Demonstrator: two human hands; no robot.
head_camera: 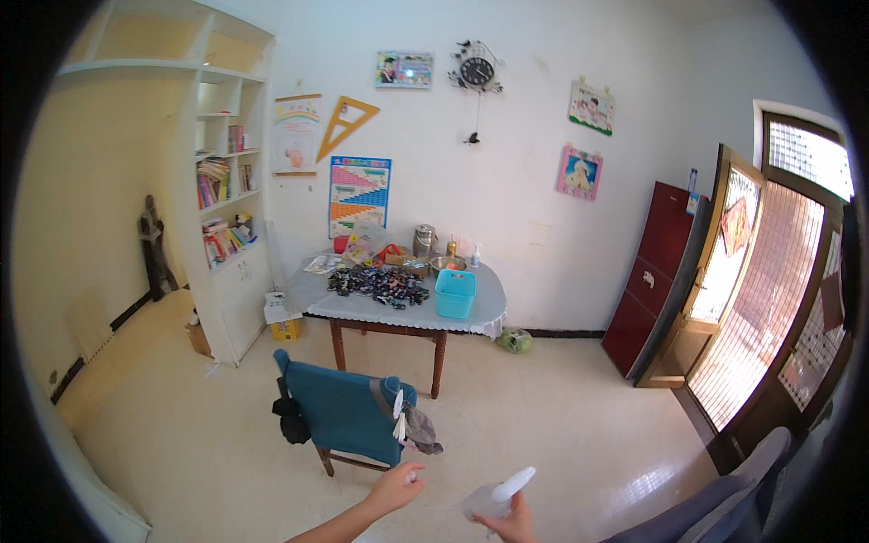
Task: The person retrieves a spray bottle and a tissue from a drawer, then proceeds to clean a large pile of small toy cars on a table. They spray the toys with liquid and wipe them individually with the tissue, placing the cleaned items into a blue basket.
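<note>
My left hand (397, 487) is raised low in the middle of the view, fingers curled; a tiny pale spot shows between them, and I cannot tell whether it is an object. To its right, my right hand (514, 522) grips a translucent plastic container (481, 503) with a long white part (514, 483) on its upper side. The two hands are apart. Beyond them stands a wooden chair with a blue cover (343, 407); a grey cloth (422, 431) and a black item (292, 422) hang at its sides.
Behind the chair, a table with a pale cloth (492, 305) holds a pile of small dark items (380, 284), a turquoise plastic basket (455, 295) and a metal bowl (445, 263). A bookshelf (231, 271) stands left; a dark red refrigerator (648, 278) and an open door (723, 251) are right.
</note>
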